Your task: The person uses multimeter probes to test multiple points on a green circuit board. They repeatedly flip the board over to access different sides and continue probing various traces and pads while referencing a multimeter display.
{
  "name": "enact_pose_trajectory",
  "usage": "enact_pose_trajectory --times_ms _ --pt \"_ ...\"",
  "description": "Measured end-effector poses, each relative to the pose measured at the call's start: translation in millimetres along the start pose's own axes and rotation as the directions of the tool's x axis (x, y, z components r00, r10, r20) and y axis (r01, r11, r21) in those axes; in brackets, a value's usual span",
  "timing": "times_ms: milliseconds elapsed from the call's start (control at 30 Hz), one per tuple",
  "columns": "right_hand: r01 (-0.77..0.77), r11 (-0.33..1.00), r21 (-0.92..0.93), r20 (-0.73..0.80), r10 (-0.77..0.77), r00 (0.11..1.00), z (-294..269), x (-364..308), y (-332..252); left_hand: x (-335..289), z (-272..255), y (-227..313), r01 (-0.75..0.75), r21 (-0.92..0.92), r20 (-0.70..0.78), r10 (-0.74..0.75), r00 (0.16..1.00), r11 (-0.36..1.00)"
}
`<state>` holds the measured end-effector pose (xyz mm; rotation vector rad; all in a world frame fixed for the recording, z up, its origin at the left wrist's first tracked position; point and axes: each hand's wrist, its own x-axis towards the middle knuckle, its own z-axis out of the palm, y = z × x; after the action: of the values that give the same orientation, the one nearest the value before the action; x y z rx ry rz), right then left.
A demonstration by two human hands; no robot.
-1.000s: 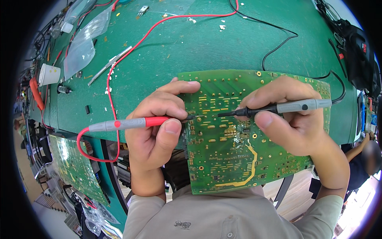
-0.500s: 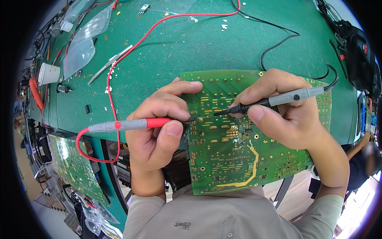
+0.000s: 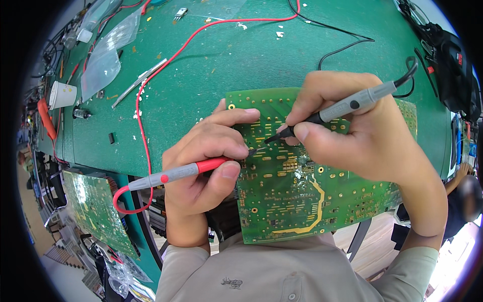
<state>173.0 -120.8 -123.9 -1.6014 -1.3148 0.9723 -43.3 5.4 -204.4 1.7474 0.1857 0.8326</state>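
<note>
Board (image 3: 297,201), green with gold traces, spans the near edge of the green surface (image 3: 241,65), right of that edge's middle, its lower part reaching out over the person's shirt (image 3: 231,267). At far left, past the near edge, is a second board (image 3: 88,201). Along the surface's left edge are an orange tool (image 3: 46,118) and a white cup (image 3: 63,94), with a clear bag (image 3: 103,75) just beside the cup. Inward from these lies a metal rod (image 3: 136,85); the red lead (image 3: 261,19) passes close to its upper end and runs toward the far edge.

At the board's left edge, the left hand (image 3: 204,141) has thumb and fingers clamped on the red probe (image 3: 163,178); its forefinger reaches over the board. Above the board's upper half, the right hand (image 3: 370,138) pinches the black probe (image 3: 354,103), thumb and fingertips closed firmly on its dark front part. Both probe tips nearly meet over the board; whether either touches it, I cannot tell. Near the surface's right edge is a black case (image 3: 453,75); past that edge, another person (image 3: 470,196).
</note>
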Motion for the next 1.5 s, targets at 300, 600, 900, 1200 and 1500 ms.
enact_pose_trajectory --times_ms 300,600,900,1200,1500 --pt "0.028 0.999 0.034 -0.028 -0.027 0.999 2 -3 5 3 -1 0 -0.004 0.022 0.028 0.003 1.0 1.0" --pt "0.007 1.0 0.03 -0.002 -0.007 1.0 0 -2 6 2 -1 1 0.019 0.024 0.018 -0.019 1.0 1.0" --pt "0.018 0.999 0.029 0.003 -0.018 1.0 0 -1 7 3 0 2 0.001 0.028 0.028 -0.002 1.0 1.0" --pt "-0.047 0.994 0.095 0.057 0.042 0.998 -4 -1 5 7 -5 15 0.018 0.134 0.143 -0.037 0.989 0.991" --pt "0.04 0.997 0.073 0.079 -0.045 0.996 -2 2 3 15 -8 26 0.052 0.156 0.21 -0.085 0.974 0.986"
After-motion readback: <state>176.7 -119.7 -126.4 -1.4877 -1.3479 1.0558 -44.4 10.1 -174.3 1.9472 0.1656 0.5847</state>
